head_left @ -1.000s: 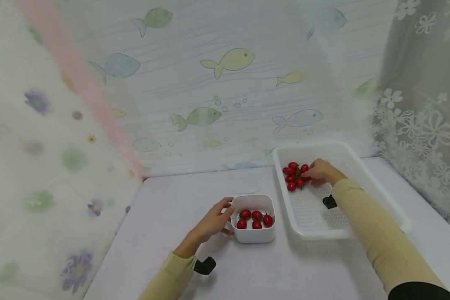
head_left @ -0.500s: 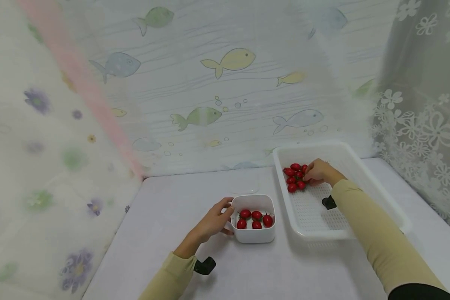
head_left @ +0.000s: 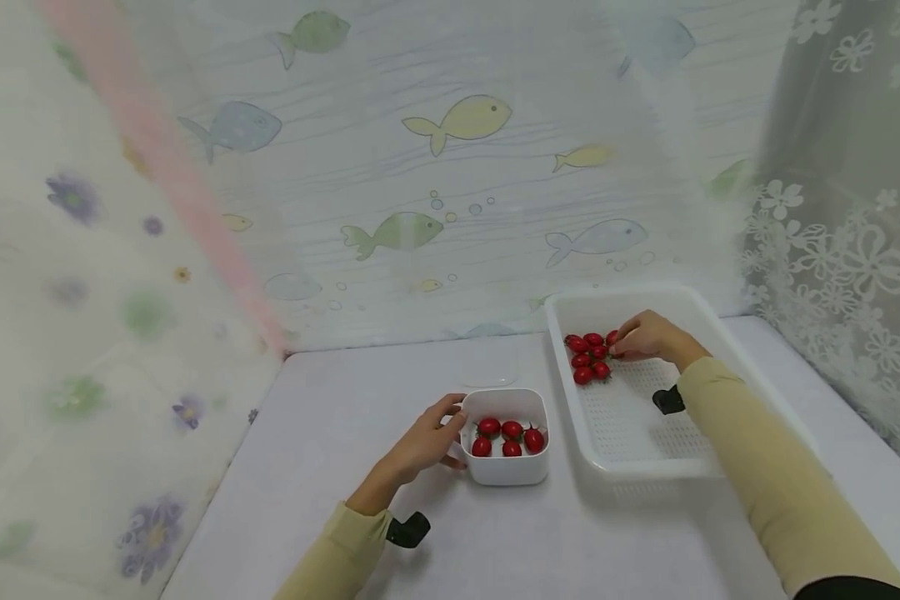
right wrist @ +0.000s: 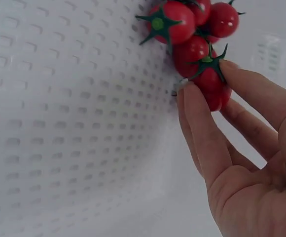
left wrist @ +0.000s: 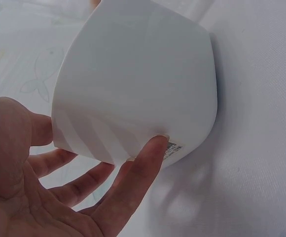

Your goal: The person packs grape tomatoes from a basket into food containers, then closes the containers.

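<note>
My left hand (head_left: 424, 442) rests against the left side of a white square box (head_left: 506, 472), fingertips spread on its wall. In the left wrist view, those fingers (left wrist: 148, 155) touch the smooth outer wall near a small barcode label. Several cherry tomatoes (head_left: 512, 430) lie inside the box. Over at the right, my right hand (head_left: 651, 337) reaches into a white perforated basket (head_left: 607, 467). Its thumb and fingers pinch a red cherry tomato (right wrist: 214, 81) with a green calyx. More cherry tomatoes (head_left: 582, 361) cluster against the basket's left wall, right beside the fingertips.
A clear lid-like piece (head_left: 489, 377) lies on the white tablecloth (head_left: 360, 408) behind the box. Fish-printed sheeting (head_left: 390, 167) stands along the table's back edge. A lacy curtain (head_left: 855, 242) hangs at the right.
My right hand has shifted slightly right and lifted a little at the cluster's right edge. The clustered tomatoes have rolled slightly. My left hand stays on the box.
</note>
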Available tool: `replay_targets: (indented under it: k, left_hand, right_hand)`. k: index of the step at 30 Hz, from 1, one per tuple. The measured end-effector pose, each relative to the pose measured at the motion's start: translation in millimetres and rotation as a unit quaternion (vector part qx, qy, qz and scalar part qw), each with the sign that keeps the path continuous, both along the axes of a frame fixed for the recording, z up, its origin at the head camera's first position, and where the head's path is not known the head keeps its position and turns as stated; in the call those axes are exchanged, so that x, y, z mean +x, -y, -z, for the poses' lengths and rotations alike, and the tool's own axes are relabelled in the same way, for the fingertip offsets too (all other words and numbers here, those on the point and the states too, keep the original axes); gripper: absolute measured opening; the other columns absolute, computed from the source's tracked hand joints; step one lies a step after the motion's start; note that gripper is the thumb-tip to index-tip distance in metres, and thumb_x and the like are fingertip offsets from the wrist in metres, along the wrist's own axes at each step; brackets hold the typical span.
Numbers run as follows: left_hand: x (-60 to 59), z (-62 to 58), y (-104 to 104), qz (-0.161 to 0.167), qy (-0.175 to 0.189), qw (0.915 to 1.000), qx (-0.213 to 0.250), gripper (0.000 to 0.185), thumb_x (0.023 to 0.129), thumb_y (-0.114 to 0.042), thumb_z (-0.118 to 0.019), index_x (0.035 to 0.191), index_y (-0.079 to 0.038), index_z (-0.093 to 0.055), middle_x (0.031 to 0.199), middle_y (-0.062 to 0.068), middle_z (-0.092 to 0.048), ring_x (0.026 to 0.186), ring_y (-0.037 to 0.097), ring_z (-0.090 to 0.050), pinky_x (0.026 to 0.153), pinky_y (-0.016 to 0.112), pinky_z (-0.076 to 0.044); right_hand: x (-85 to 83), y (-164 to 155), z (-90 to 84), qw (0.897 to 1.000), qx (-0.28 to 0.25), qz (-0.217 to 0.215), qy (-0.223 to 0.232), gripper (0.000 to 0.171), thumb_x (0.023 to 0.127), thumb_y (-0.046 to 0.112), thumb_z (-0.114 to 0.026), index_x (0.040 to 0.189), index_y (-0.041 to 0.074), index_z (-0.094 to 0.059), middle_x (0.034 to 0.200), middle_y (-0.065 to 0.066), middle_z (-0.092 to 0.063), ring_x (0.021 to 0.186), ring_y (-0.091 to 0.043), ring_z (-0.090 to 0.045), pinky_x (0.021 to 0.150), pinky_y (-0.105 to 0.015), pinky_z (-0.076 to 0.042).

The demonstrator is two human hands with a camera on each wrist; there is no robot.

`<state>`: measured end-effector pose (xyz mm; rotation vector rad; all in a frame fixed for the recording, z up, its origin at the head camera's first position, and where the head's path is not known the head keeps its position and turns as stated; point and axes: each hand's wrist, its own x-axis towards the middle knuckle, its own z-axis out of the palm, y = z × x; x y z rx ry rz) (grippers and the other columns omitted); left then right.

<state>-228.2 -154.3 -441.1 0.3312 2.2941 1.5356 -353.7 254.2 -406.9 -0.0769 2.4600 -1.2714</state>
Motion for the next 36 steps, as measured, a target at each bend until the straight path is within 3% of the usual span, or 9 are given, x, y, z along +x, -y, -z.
replay_targets:
  k: [6, 12, 25, 36]
  left_hand:
    - [-0.9, -0.9, 0, -0.002, -0.001, 1.0000, -0.002, 0.041, 0.111, -0.030, -0.046, 0.150, -0.019, -0.045, 0.148, 0.017, -0.045, 0.107, 0.034, -0.061, 0.068, 0.040, -0.065]
    - [-0.6, -0.9, 0, 0.002, 0.002, 1.0000, 0.002, 0.041, 0.111, -0.029, -0.045, 0.151, -0.019, -0.044, 0.149, 0.018, -0.044, 0.107, 0.035, -0.061, 0.069, 0.040, -0.065]
    - [1.7, -0.5, -2, -0.003, 0.005, 1.0000, 0.001, 0.042, 0.111, -0.028, -0.046, 0.152, -0.018, -0.043, 0.151, 0.018, -0.043, 0.108, 0.035, -0.061, 0.070, 0.040, -0.065]
    - [0.4, -1.1, -2, -0.001, 0.003, 1.0000, 0.002, 0.042, 0.111, -0.030, -0.046, 0.151, -0.019, -0.044, 0.150, 0.018, -0.043, 0.111, 0.037, -0.061, 0.069, 0.040, -0.065]
  right_hand:
    - [4.2, -5, -13.8, 0.999, -0.043, -0.002, -0.007, 0.046, 0.098, 0.004, -0.067, 0.131, -0.023, -0.049, 0.107, -0.020, -0.070, 0.085, -0.014, -0.072, 0.079, -0.026, -0.062]
    - [11.9, -4, -26.3, 0.999, -0.038, -0.007, -0.020, 0.043, 0.098, 0.007, -0.068, 0.129, -0.019, -0.054, 0.110, -0.021, -0.070, 0.088, -0.015, -0.072, 0.077, -0.022, -0.061]
    - [24.6, -1, -41.4, 0.996, -0.070, -0.035, -0.030, 0.040, 0.099, 0.006, -0.067, 0.128, -0.018, -0.055, 0.111, -0.021, -0.070, 0.091, -0.017, -0.071, 0.082, -0.026, -0.062]
    - [40.5, 6, -53.2, 0.994, -0.098, -0.049, -0.024, 0.045, 0.099, 0.010, -0.068, 0.134, -0.014, -0.053, 0.122, -0.024, -0.066, 0.095, -0.016, -0.073, 0.090, -0.031, -0.061]
